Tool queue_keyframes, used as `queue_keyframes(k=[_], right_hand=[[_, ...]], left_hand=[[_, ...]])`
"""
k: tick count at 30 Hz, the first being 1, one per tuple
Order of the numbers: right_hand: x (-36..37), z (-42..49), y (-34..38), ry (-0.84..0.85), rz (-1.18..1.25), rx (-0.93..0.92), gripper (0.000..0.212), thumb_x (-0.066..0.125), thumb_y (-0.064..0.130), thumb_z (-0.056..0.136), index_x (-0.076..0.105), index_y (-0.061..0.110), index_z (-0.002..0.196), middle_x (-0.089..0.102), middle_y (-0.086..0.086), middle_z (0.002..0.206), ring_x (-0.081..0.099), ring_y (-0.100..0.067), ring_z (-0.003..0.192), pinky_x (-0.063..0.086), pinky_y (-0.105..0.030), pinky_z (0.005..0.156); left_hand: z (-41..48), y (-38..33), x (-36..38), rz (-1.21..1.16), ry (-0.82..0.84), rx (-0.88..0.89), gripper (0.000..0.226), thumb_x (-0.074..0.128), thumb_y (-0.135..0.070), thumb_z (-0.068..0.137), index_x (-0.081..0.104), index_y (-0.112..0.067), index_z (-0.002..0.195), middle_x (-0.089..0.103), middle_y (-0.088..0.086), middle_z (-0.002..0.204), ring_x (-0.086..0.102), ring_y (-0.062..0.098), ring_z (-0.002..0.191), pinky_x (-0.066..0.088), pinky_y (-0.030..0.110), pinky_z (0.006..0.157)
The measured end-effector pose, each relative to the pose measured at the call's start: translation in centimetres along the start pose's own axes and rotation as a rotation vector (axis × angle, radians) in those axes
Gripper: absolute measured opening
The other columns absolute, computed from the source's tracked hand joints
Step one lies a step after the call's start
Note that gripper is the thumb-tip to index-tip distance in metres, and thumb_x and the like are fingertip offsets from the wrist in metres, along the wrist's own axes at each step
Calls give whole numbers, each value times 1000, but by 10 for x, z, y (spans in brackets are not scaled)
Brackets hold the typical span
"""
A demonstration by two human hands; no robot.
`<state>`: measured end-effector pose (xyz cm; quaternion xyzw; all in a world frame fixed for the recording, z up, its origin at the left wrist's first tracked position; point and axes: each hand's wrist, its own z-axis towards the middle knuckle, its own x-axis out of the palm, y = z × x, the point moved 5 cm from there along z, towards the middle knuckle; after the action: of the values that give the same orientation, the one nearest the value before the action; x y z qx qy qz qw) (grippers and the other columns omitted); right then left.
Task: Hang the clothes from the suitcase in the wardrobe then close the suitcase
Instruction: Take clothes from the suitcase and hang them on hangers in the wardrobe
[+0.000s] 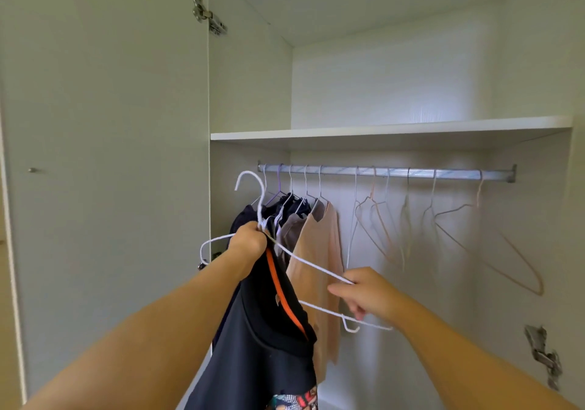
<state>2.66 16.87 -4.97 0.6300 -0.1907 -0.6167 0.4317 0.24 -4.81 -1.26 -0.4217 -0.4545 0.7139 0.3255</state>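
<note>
I'm watching a dark navy garment (266, 346) with an orange stripe hanging bunched below the neck of a white wire hanger (316, 264), which is tilting with its hook up-left before the open wardrobe (250, 93). Dark and beige clothes (316, 245) are hanging at the left of its rail (395, 172).

Between the left hand (250, 242) and right hand (364, 292), a white wire hanger (316, 265); under the left hand, a black fabric garment (262, 346) with an orange stripe; beyond, a beige cloth top (319, 251).

head view, facing wardrobe (411, 93), close range
</note>
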Motion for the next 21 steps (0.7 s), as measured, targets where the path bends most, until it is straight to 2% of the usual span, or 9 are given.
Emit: queue_keyframes(k=[3,6,8,10,12,14,16,19,21], right_hand=[[18,5,20,-10,-21,17,23,54,22,91,48,17,70,56,2,62,50,-11,49,43,-20,58],[38,11,45,-49,208,40,22,53,19,92,45,16,72,48,-2,64,40,-12,49,35,-17,46],[44,12,54,-100,316,41,25,51,16,93,44,13,70,40,-3,61,37,-12,51,29,-20,47],[44,10,53,-147,353,35,26,51,15,94,46,10,68,36,-2,59,36,-12,51,27,-21,48],[41,5,46,-181,415,12,33,54,16,92,45,11,61,33,0,52,33,-13,47,25,-22,48],[38,2,40,-223,540,-51,39,57,13,90,39,13,55,31,1,46,30,-14,42,26,-24,48],[33,3,37,-277,703,-94,34,58,10,89,45,12,58,37,1,44,32,-14,40,29,-23,46],[28,9,33,-333,932,-8,27,58,15,90,51,13,64,38,1,47,31,-7,33,24,-16,35],[24,13,25,-397,930,44,30,55,16,92,52,13,62,38,3,45,31,-3,33,23,-12,31]], left_hand=[[-15,-11,12,127,65,76,23,37,1,88,56,-10,82,55,13,86,48,28,81,39,31,68],[-29,-15,23,152,154,145,26,36,3,86,57,-12,91,57,13,93,50,26,86,45,36,78],[-32,-14,19,136,183,142,28,35,2,88,51,-16,102,54,12,94,48,25,84,44,32,72],[-32,-10,6,124,117,115,42,37,1,89,39,-22,124,53,10,90,49,24,81,41,28,64],[-30,-3,-12,74,-11,58,52,39,1,88,27,-18,136,55,14,97,50,27,83,44,32,68],[-30,5,-27,44,-106,-22,38,38,-1,89,30,-9,125,51,16,100,49,28,81,42,34,72],[-27,13,-35,111,-136,-81,18,35,-3,91,37,-6,109,49,14,91,44,22,70,40,34,69],[-20,25,-40,165,-133,-123,27,35,-7,91,48,-1,113,45,8,76,41,19,61,38,28,57],[-18,31,-43,151,-154,-158,26,36,-9,91,50,-1,112,46,9,77,43,19,61,37,26,54]])
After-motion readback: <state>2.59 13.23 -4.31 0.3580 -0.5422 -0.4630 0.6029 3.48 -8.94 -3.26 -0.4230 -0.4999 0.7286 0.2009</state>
